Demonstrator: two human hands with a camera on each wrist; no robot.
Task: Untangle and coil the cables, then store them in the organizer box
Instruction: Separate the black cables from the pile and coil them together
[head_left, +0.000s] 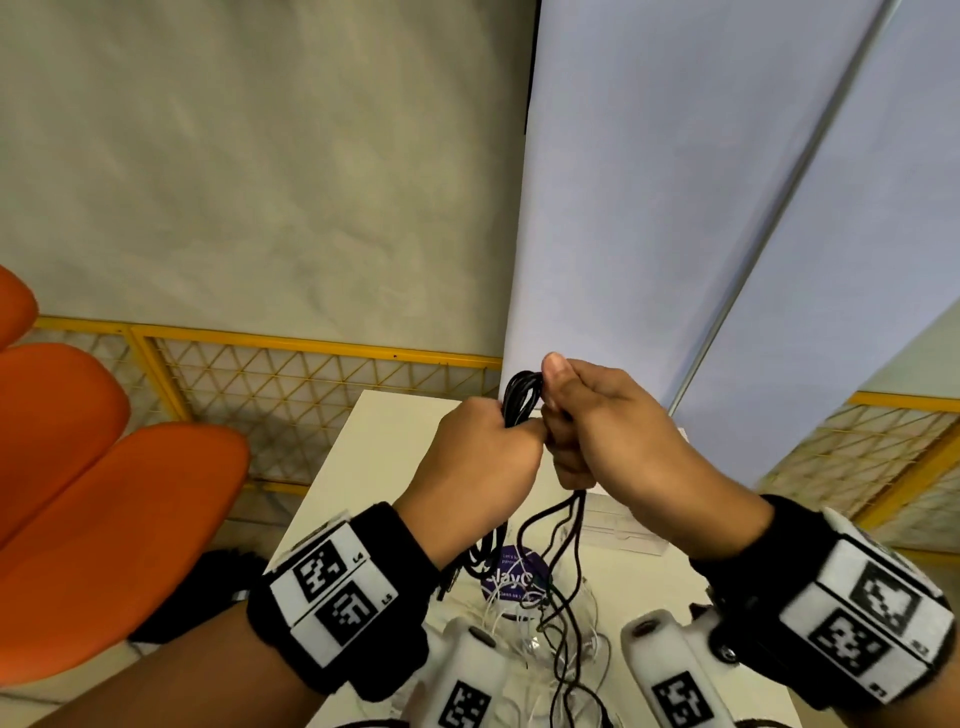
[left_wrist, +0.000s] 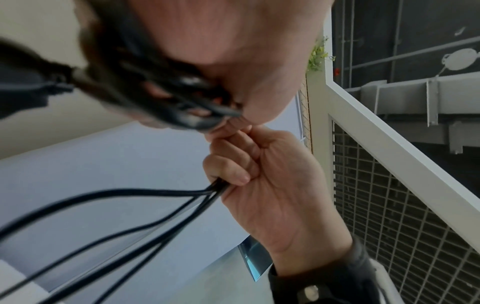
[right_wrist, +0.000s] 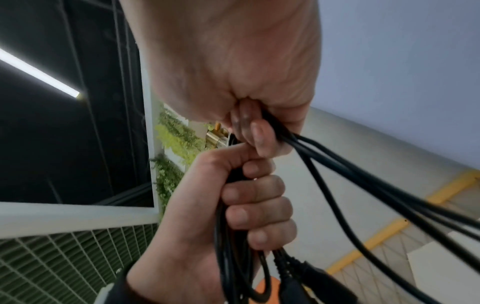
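Note:
A bundle of black cable (head_left: 522, 397) is held up above the white table (head_left: 363, 467) between both hands. My left hand (head_left: 511, 426) grips the looped part in a fist; in the right wrist view its fingers (right_wrist: 257, 205) wrap the strands, and a black plug (right_wrist: 301, 267) hangs below it. My right hand (head_left: 558, 410), touching the left, pinches the same cable with its thumb on top. In the left wrist view its curled fingers (left_wrist: 233, 170) hold several loose strands (left_wrist: 130, 205), which trail down to the table (head_left: 563, 571). I cannot make out the organizer box with certainty.
Thin white cables (head_left: 519, 623) and a round purple label (head_left: 511, 571) lie on the table under the hands. A pale flat box-like thing (head_left: 623, 535) sits behind them. Orange chairs (head_left: 104, 467) stand at the left, a yellow mesh fence (head_left: 311, 374) behind.

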